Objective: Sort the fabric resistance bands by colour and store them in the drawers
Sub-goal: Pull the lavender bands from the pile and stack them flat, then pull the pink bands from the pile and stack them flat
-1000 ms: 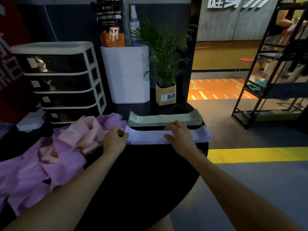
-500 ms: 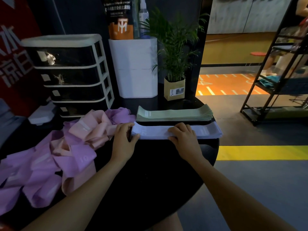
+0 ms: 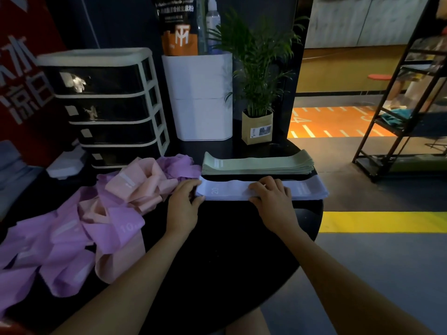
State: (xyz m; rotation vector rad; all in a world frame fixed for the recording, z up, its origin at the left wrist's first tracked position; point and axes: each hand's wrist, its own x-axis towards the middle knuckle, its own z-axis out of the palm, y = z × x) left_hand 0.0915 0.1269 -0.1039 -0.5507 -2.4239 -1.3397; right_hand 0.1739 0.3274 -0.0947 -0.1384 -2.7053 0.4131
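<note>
Lavender band stack (image 3: 307, 191) was laid flat at far edge of black counter (image 3: 229, 238), just before green stack (image 3: 257, 163). Left hand (image 3: 183, 204) was spread against stack's left end; right hand (image 3: 273, 193) was pressed flat on top. Pink and purple bands (image 3: 96, 213) were left unsorted beside closed drawers (image 3: 106, 107). Fabric judged soft, light, prone to slumping; whole stack best gripped at both ends.

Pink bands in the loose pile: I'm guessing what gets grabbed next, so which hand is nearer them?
Left. The left hand sits at the lavender stack's left end, right beside the pink bands. The right hand rests farther right on that stack.
</note>
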